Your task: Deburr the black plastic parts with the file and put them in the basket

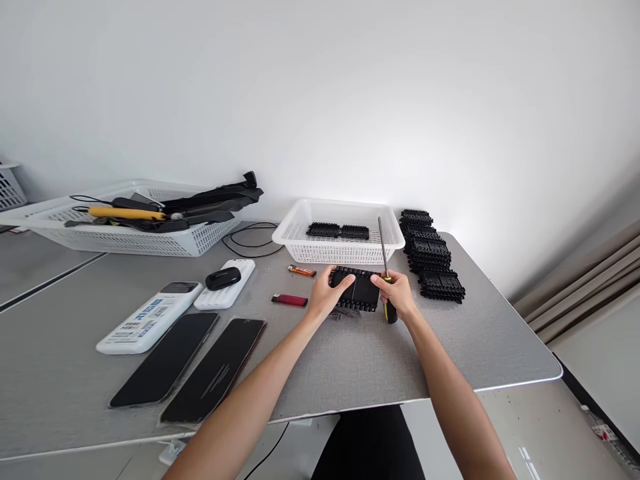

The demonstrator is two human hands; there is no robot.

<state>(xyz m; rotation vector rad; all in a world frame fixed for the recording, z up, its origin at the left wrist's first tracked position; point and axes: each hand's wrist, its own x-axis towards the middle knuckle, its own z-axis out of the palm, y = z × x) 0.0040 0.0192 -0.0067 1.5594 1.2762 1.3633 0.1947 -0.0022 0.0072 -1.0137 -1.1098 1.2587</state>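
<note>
A flat black plastic piece with knobbed edges [364, 289] is held between both hands above the table. My left hand [327, 292] is closed on its left side, thumb pressed on the top face. My right hand [397, 293] grips the right side with thumb and fingers, and also keeps a screwdriver [382, 240] with a black and yellow handle upright in the palm, its shaft pointing up. Beneath the piece lies a small dark or clear item [346, 313], too hidden to name. Straight behind, a white basket [340, 253] contains two similar black pieces [323, 230].
Stacks of black plastic pieces [429, 252] stand at right. On the left are two lighters [289, 301], power banks [150, 319], two phones [165, 360], a black case [223, 278], a cable [250, 255] and a larger basket [175, 244] of tools. The table's right edge borders a curtain [590, 287].
</note>
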